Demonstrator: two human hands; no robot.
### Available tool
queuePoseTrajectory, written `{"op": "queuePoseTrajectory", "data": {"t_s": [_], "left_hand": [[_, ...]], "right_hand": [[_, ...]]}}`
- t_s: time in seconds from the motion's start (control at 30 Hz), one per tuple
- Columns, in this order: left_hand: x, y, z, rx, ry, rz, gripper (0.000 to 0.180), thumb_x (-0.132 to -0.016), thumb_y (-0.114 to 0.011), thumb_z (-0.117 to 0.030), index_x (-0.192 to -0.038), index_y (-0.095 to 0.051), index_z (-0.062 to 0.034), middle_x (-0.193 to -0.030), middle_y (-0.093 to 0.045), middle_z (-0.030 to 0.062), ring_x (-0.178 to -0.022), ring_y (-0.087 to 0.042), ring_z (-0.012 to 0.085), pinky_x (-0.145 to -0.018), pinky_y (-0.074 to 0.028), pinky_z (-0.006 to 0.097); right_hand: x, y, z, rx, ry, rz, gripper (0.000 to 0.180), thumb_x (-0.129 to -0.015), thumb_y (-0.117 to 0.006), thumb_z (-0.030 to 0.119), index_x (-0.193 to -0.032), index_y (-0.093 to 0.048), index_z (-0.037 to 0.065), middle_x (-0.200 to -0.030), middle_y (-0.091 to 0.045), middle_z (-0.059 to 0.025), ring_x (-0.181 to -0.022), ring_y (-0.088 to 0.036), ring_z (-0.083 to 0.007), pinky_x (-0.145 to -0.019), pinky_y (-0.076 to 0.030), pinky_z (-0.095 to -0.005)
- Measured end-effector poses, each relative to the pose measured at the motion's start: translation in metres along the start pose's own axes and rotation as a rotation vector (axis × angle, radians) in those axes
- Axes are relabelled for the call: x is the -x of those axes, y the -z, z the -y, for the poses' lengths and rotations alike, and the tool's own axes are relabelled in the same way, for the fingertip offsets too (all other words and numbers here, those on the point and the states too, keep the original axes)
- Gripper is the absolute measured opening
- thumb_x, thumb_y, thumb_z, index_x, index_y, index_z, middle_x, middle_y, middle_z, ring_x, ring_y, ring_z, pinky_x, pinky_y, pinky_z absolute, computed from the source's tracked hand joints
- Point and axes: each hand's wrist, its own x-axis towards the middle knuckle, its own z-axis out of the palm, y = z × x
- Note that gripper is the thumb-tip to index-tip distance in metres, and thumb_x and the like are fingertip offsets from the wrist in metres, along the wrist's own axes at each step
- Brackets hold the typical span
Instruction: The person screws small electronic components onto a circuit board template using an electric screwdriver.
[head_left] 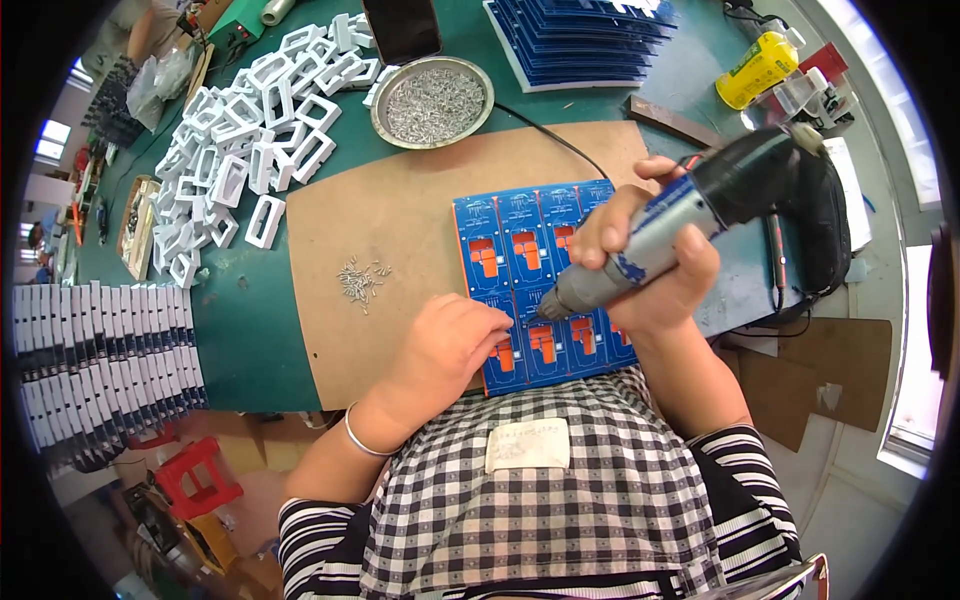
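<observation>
My right hand [668, 298] is wrapped round a grey and black power screwdriver [655, 232], tilted with its tip down at a blue printed panel [519, 218]. The panel, made up of several repeated sections with orange areas, lies near the front edge of the table. My left hand [450, 348] rests on its left edge, thumb and fingers drawn together close to the screwdriver's tip. Whatever the fingertips pinch is too small to make out. To the left, a small heap of silver screws [361, 283] lies on a brown board [385, 215].
A round metal dish [478, 117] full of screws stands beyond the board. White plastic frames [262, 222] are piled at the far left, above stacked units [105, 345]. Blue panels [575, 50] are stacked at the back. A yellow bottle [757, 72] and a dark bar [670, 122] are at right.
</observation>
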Motion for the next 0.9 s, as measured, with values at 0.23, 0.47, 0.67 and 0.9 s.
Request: {"op": "queuePoseTrajectory", "data": {"t_s": [0.23,0.47,0.67,0.9], "left_hand": [[-0.005,-0.002,-0.004,-0.097,-0.027,0.037,0.018,-0.067,-0.074,-0.002,-0.081,-0.065,-0.0071,-0.078,-0.059,0.0054,-0.075,-0.057,0.0245,-0.068,-0.048,0.034],[-0.01,-0.002,-0.007,-0.116,-0.022,0.084,0.018,-0.069,-0.074,-0.005,-0.082,-0.063,-0.0068,-0.08,-0.057,0.0056,-0.078,-0.055,0.0252,-0.071,-0.045,0.035],[-0.013,0.0,-0.004,-0.148,0.002,0.167,0.019,-0.071,-0.072,-0.009,-0.086,-0.061,-0.0089,-0.085,-0.054,0.0049,-0.084,-0.052,0.0252,-0.077,-0.042,0.037],[-0.011,-0.001,0.001,-0.087,-0.023,0.146,0.018,-0.072,-0.071,-0.011,-0.086,-0.06,-0.0096,-0.084,-0.053,0.0049,-0.084,-0.052,0.0254,-0.077,-0.041,0.037]], "right_hand": [[0.01,-0.01,0.019,0.088,0.08,0.156,0.064,-0.078,-0.061,0.048,-0.123,-0.04,0.009,-0.069,-0.055,-0.0083,-0.061,-0.059,-0.0219,-0.061,-0.051,-0.0372],[0.019,-0.014,0.02,0.103,0.016,0.135,0.065,-0.077,-0.068,0.046,-0.123,-0.04,0.009,-0.072,-0.057,-0.0091,-0.064,-0.061,-0.0234,-0.066,-0.052,-0.0395],[0.018,-0.02,0.019,0.222,0.011,0.308,0.068,-0.078,-0.072,0.047,-0.124,-0.036,0.011,-0.08,-0.059,-0.0085,-0.074,-0.062,-0.0234,-0.074,-0.051,-0.0383],[0.013,-0.026,0.021,0.324,0.002,0.447,0.066,-0.078,-0.072,0.047,-0.12,-0.036,0.013,-0.079,-0.059,-0.0075,-0.074,-0.061,-0.0228,-0.074,-0.051,-0.0385]]}}
